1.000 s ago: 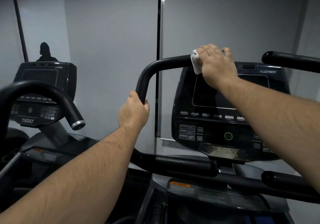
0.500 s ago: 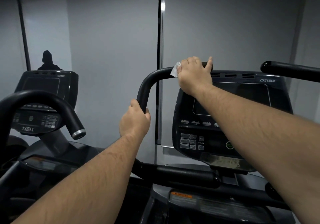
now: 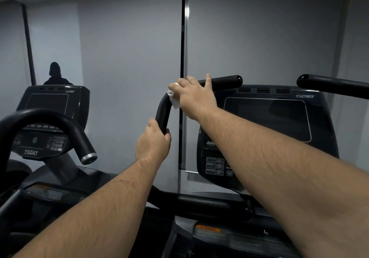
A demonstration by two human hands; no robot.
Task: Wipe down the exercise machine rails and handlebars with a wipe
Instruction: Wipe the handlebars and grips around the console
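Observation:
A black curved handlebar [image 3: 223, 81] rises on the left side of the treadmill console [image 3: 265, 118] and bends toward a free end. My right hand [image 3: 194, 95] presses a white wipe [image 3: 173, 99] over the bend of that bar; only a corner of the wipe shows under my fingers. My left hand [image 3: 152, 141] grips the upright part of the same bar just below the bend. A second black handlebar [image 3: 331, 86] reaches in from the right edge. A black padded front rail [image 3: 209, 203] runs across below the console.
A second treadmill stands at the left, with its own console [image 3: 50, 118] and a curved handlebar with a silver end cap [image 3: 88, 158]. A grey wall with a dark vertical strip [image 3: 184, 38] is close behind. A dark silhouette [image 3: 56, 74] shows above the left console.
My right hand has slid the wipe leftward along the top handlebar, from near its free end to the bend. My left hand has kept its grip.

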